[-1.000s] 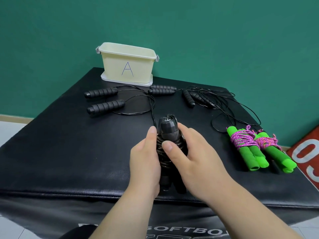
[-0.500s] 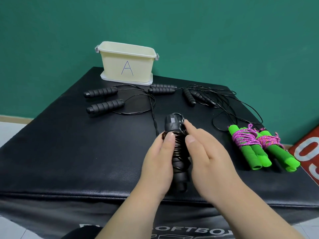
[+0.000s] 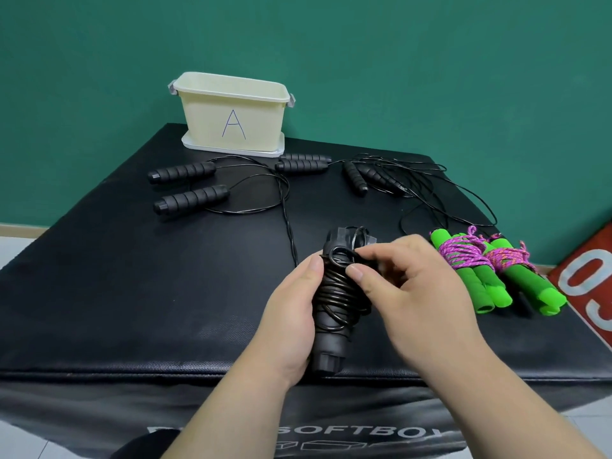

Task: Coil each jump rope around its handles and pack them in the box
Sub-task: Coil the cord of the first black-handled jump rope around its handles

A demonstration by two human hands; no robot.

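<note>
**Item count**

- Box (image 3: 231,117): one. It is cream, open-topped and marked "A", and stands on a white lid at the far edge of the desk (image 3: 116,293), which is a black padded block.
- Loose black jump ropes: three, with six ribbed handles in all.
  - The left pair of handles (image 3: 187,187) lies apart, in front of the box.
  - The middle pair (image 3: 303,162) lies side by side, just beside the box's right corner.
  - The right pair (image 3: 364,178) lies in a tangle of thin black cord (image 3: 430,187).
- Coiled black jump rope (image 3: 334,299): one, held in the hands above the near edge of the desk.
- Green jump ropes (image 3: 490,270): two. Each is wound with pink-and-purple cord around its green handles. They lie side by side on the right of the desk, touching each other.
- Red board (image 3: 592,293) with a white numeral: one, at the right edge of the view.

**Hand pose**

- The left hand (image 3: 291,323) grips the coiled bundle from its left side. The fingers wrap behind the handles and the thumb lies along the upper turns of cord.
- The right hand (image 3: 414,293) reaches in from the right. Its thumb and forefinger pinch a small loop of cord at the top of the bundle, and the other fingers are curled behind.
- The bundle points away from the person and its lower end sticks out below the left palm.
- A twisted cord runs from the loose ropes toward the left thumb. Whether it joins the bundle cannot be told.
</note>
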